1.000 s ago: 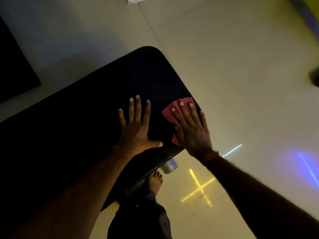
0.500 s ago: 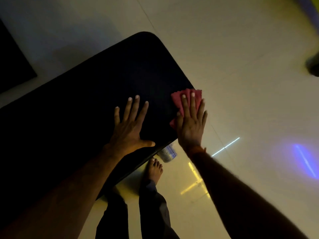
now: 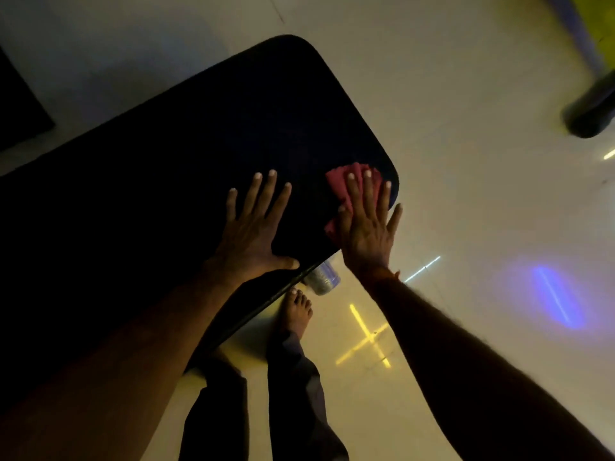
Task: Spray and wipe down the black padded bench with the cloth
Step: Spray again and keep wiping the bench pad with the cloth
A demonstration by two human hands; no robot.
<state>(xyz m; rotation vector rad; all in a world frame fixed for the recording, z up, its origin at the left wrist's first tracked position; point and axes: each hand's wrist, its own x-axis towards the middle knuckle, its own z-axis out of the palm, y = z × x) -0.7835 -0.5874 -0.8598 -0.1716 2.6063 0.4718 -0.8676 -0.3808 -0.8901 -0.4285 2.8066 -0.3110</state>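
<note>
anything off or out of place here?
One thing: a silvery bottle lies on the floor under the bench edge, beside the bare foot, where it could be stepped on. Otherwise normal: right hand flat on the red cloth, left hand bracing.

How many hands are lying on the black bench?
2. The left hand lies flat on the bench; the right hand presses the red cloth near its corner.

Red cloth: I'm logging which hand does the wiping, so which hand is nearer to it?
Right. The right hand lies flat on top of the red cloth, pressing it onto the black bench. The left hand rests bare on the bench beside it, apart from the cloth.
</note>
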